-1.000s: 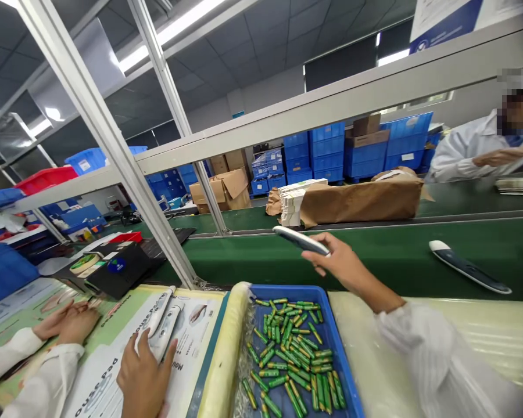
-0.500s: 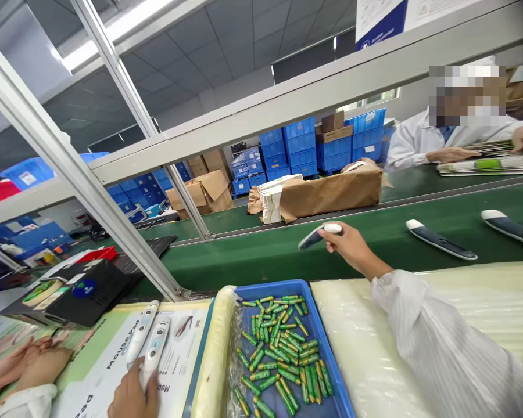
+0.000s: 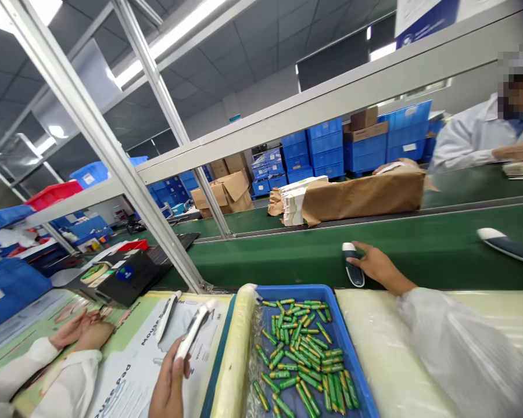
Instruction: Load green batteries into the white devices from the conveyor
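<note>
Left grip (image 3: 169, 380) clamped on white device (image 3: 194, 330); right grip (image 3: 381, 268) clamped on dark device (image 3: 354, 269) over green belt (image 3: 265, 255).

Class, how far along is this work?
Probably done: the far-right device on the belt. In hand: the left hand holds a white device; the right hand touches a dark-faced one. Seemingly remaining: the device on the mat, batteries in the tray.

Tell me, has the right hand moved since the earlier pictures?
Yes, the right hand has moved to the right, farther past the far right corner of the blue tray.
</note>
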`<action>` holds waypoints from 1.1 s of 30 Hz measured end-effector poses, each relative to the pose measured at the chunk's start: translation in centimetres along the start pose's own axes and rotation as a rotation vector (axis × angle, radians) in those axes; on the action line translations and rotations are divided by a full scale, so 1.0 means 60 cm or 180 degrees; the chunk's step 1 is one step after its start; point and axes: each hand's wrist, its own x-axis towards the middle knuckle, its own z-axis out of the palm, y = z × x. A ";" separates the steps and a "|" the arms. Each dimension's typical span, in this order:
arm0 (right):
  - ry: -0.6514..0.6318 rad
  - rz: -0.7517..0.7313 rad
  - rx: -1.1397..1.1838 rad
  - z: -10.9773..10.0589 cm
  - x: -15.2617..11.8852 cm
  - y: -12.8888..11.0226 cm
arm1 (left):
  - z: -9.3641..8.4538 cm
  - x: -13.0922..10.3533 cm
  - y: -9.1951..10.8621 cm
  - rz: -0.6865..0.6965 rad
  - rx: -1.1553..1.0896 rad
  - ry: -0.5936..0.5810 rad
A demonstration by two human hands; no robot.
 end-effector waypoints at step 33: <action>-0.1417 -0.0037 0.1929 0.057 -0.131 -0.136 | -0.004 0.194 -0.066 0.0361 0.1734 0.0659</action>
